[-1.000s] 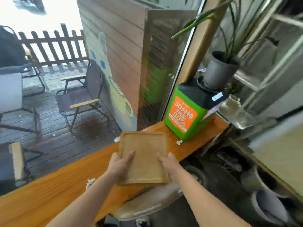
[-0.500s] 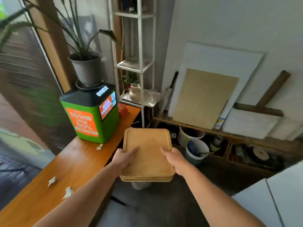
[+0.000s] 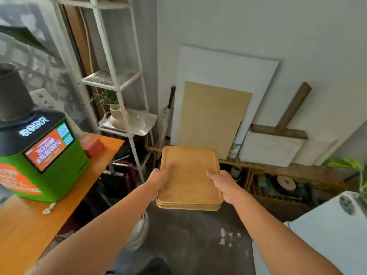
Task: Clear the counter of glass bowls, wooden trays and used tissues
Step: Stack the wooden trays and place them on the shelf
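Note:
A stack of square wooden trays (image 3: 190, 175) floats in front of me, held level above the dark floor and away from the counter. My left hand (image 3: 161, 180) grips the stack's left edge with the thumb on top. My right hand (image 3: 223, 184) grips the right edge the same way. The orange wooden counter (image 3: 25, 227) runs along the left. One crumpled used tissue (image 3: 49, 207) lies on it beside the green box. No glass bowl shows.
A green and black box with a screen (image 3: 44, 157) stands on the counter with a dark plant pot (image 3: 14, 98) on top. A white metal shelf (image 3: 121, 80) stands ahead. Boards lean on the wall (image 3: 216, 116). A white appliance (image 3: 333, 231) sits at lower right.
My view has swung right, from the window and counter toward the wall and shelf. Both hands kept the tray stack, which has left the counter and now hangs over the floor.

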`<state>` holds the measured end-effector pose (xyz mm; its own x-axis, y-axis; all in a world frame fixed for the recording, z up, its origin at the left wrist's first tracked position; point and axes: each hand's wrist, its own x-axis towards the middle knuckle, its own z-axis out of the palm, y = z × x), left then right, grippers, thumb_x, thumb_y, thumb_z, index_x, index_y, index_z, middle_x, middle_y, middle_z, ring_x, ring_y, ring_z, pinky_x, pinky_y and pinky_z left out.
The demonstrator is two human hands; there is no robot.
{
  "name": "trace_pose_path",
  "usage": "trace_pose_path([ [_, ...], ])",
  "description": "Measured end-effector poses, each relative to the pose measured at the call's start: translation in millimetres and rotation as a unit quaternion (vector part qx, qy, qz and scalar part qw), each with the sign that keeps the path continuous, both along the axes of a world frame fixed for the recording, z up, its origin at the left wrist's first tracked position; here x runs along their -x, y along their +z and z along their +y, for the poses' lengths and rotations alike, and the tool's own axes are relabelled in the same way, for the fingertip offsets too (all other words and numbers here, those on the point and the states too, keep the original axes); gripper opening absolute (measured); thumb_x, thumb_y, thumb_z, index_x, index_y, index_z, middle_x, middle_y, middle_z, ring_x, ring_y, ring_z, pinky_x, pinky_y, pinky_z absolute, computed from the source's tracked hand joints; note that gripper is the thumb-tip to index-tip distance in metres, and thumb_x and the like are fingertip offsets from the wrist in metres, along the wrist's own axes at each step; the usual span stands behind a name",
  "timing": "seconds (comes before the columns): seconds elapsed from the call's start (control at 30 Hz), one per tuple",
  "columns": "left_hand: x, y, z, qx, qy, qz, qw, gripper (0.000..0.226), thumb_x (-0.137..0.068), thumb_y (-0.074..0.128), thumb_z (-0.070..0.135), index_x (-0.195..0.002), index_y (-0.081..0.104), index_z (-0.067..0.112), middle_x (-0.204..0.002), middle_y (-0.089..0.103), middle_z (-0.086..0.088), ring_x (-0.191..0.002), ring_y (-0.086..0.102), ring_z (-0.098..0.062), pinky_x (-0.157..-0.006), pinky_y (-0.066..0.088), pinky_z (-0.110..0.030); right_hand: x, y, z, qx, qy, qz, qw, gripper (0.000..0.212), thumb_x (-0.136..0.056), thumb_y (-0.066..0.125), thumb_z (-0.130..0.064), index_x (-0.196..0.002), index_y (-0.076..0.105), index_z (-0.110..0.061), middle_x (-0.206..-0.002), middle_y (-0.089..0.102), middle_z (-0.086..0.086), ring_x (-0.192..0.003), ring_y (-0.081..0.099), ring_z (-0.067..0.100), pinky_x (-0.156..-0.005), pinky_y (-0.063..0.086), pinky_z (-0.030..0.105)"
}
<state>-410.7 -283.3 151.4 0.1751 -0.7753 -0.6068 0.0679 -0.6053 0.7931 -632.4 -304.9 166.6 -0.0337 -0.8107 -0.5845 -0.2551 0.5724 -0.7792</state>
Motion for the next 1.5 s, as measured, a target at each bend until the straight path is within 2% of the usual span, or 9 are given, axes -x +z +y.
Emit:
trace_pose_path([
  [0.3, -55, -5, -169, 0.007, 0.08, -0.021, 0.997, 0.09, -0.079, 0.065, 0.067, -0.141, 0.045, 0.005, -0.129, 0.059, -0.013, -0.114, 0.058, -0.034, -0.099, 0.048, -0.047, -60, -8, -195, 0.017, 0.068, -0.007, 0.998, 0.059, -0.092, 0.063, -0.048, -0.134, 0.047, -0.01, -0.113, 0.062, 0.004, -0.104, 0.059, 0.027, -0.096, 0.05, 0.048],
  [0.53, -112, 26, -298, 0.037, 0.167, -0.02, 0.985, 0.083, -0.084, 0.063, 0.063, -0.143, 0.044, 0.008, -0.132, 0.059, -0.013, -0.116, 0.059, -0.034, -0.105, 0.046, -0.049, -130, 22, -360, 0.014, 0.126, -0.025, 0.992, 0.067, -0.091, 0.065, -0.045, -0.142, 0.042, -0.008, -0.132, 0.057, 0.013, -0.116, 0.058, 0.033, -0.103, 0.047, 0.052],
  [0.77, -171, 57, -400, 0.039, 0.254, -0.056, 0.965, 0.072, -0.086, 0.063, 0.058, -0.135, 0.049, 0.007, -0.093, 0.057, -0.001, -0.081, 0.056, -0.021, -0.074, 0.047, -0.035, -203, 49, -486, 0.001, 0.196, -0.053, 0.979, 0.062, -0.091, 0.067, -0.042, -0.139, 0.05, -0.008, -0.131, 0.061, 0.012, -0.117, 0.06, 0.033, -0.105, 0.045, 0.054],
  [0.93, -216, 71, -470, 0.051, 0.318, -0.068, 0.944, 0.067, -0.087, 0.063, 0.055, -0.13, 0.053, 0.005, -0.103, 0.064, -0.009, -0.099, 0.063, -0.032, -0.086, 0.054, -0.042, -268, 64, -587, 0.01, 0.263, -0.057, 0.963, 0.064, -0.088, 0.072, -0.039, -0.138, 0.051, -0.005, -0.129, 0.062, 0.016, -0.115, 0.061, 0.034, -0.104, 0.046, 0.055],
  [1.1, -261, 84, -542, 0.058, 0.399, -0.075, 0.912, 0.065, -0.091, 0.06, 0.05, -0.132, 0.052, 0.0, -0.125, 0.061, -0.019, -0.112, 0.06, -0.037, -0.099, 0.05, -0.045, -344, 93, -683, 0.006, 0.355, -0.039, 0.934, 0.067, -0.09, 0.068, -0.04, -0.143, 0.043, -0.009, -0.132, 0.058, 0.013, -0.116, 0.058, 0.032, -0.098, 0.046, 0.046],
  [1.2, -289, 95, -577, 0.038, 0.459, -0.088, 0.883, 0.058, -0.096, 0.052, 0.044, -0.128, 0.056, -0.004, -0.112, 0.064, -0.017, -0.093, 0.063, -0.033, -0.088, 0.053, -0.039, -398, 108, -733, -0.001, 0.409, -0.038, 0.912, 0.058, -0.09, 0.069, -0.036, -0.137, 0.05, -0.007, -0.108, 0.065, 0.009, -0.094, 0.063, 0.026, -0.085, 0.049, 0.042],
  [1.27, -307, 94, -593, 0.028, 0.484, -0.093, 0.87, 0.055, -0.099, 0.047, 0.041, -0.128, 0.055, -0.005, -0.116, 0.063, -0.02, -0.102, 0.063, -0.036, -0.093, 0.052, -0.041, -433, 110, -758, -0.005, 0.446, -0.029, 0.894, 0.054, -0.09, 0.069, -0.034, -0.134, 0.053, -0.007, -0.104, 0.066, 0.009, -0.089, 0.063, 0.024, -0.08, 0.05, 0.04],
  [1.4, -334, 81, -612, -0.013, 0.535, -0.083, 0.84, 0.047, -0.1, 0.045, 0.029, -0.123, 0.057, -0.009, -0.105, 0.063, -0.023, -0.094, 0.061, -0.035, -0.09, 0.05, -0.042, -494, 96, -790, -0.021, 0.506, 0.001, 0.862, 0.055, -0.088, 0.071, -0.035, -0.133, 0.056, -0.007, -0.12, 0.067, 0.013, -0.106, 0.065, 0.031, -0.097, 0.051, 0.047],
  [1.5, -348, 69, -619, -0.043, 0.554, -0.079, 0.828, 0.043, -0.101, 0.041, 0.027, -0.121, 0.059, -0.007, -0.121, 0.063, -0.023, -0.108, 0.062, -0.038, -0.094, 0.05, -0.041, -525, 79, -799, -0.038, 0.532, 0.024, 0.845, 0.055, -0.087, 0.071, -0.038, -0.132, 0.056, -0.009, -0.119, 0.067, 0.013, -0.108, 0.064, 0.032, -0.099, 0.05, 0.048],
])
